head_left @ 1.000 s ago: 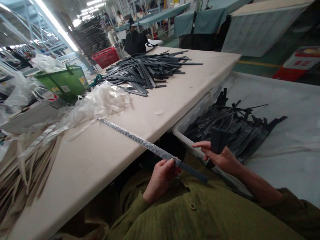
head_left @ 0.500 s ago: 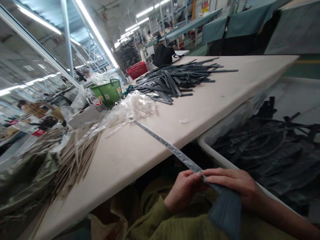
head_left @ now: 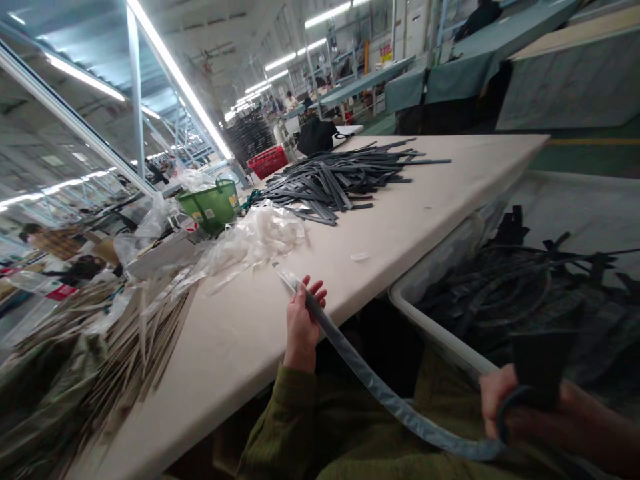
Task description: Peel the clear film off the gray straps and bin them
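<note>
A long grey strip in a clear plastic sleeve (head_left: 370,383) runs from the table edge down across my lap in a curve. My left hand (head_left: 301,321) grips the strip near its far end, at the front edge of the cream table (head_left: 410,220). My right hand (head_left: 505,400) is closed on the strip's near end, together with a dark folded piece (head_left: 543,360) that stands up from the fist. I wear olive green sleeves.
A pile of dark grey strips (head_left: 340,177) lies far on the table, crumpled clear plastic (head_left: 255,240) beside it. A green basket (head_left: 210,205) and a red basket (head_left: 270,160) stand behind. Pale strips (head_left: 145,320) heap at left. A white bin of dark strips (head_left: 540,287) sits at right.
My left hand slid up the strip toward the table edge, and my right hand pulled back to the right with the near end, so the strip now sags in a curve.
</note>
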{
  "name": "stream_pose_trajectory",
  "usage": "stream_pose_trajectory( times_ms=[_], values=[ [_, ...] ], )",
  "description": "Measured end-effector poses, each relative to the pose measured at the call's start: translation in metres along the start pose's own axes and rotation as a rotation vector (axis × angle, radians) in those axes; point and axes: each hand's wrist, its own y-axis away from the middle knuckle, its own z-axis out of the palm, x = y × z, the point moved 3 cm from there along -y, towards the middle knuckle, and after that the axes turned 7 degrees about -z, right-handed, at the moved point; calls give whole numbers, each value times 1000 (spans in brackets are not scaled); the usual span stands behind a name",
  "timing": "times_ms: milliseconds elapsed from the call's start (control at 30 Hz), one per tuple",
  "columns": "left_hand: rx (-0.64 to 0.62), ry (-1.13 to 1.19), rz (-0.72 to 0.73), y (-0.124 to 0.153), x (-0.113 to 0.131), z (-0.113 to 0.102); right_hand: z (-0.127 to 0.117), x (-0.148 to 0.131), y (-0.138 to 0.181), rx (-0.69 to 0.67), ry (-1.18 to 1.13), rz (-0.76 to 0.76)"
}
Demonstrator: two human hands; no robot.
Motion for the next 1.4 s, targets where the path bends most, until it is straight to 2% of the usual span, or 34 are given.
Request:
stream_pose_trajectory(
  times_ms=[100,267,367,433,567,633,767,833,900,967,1067,1133,1300,1400],
  values=[
    [-243,-216,-50,17,-24,13,11,-5,-30,76,-194,76],
    [-670,-598,-270,52,-77,13,-12,1,-63,353,-252,96],
    [-806,-681,-384,59,-96,7,-24,8,-65,500,-310,86],
    [-849,-715,-429,60,-103,3,-28,9,-64,572,-346,58],
    [-868,-788,-469,60,-105,-1,-31,2,-61,654,-387,21],
    [-850,-854,-422,59,-101,2,-32,-5,-61,703,-390,27],
    [-835,-906,-115,64,-89,28,-21,-17,-63,730,-313,53],
    [-815,-912,-25,68,-90,42,-12,-21,-65,712,-256,47],
    [-754,-940,-45,72,-98,46,-6,-25,-65,687,-222,23],
    [-693,-968,-86,74,-109,41,-6,-30,-62,666,-213,-2],
    [-701,-1010,-66,79,-122,28,-19,-45,-53,660,-182,-19],
    [-724,-1019,-10,83,-125,23,-34,-56,-45,708,-138,-38],
    [-717,-968,69,87,-122,31,-69,-69,-27,875,34,-108],
    [-665,-945,81,79,-119,32,-94,-75,-16,1039,180,-148]
  ],
)
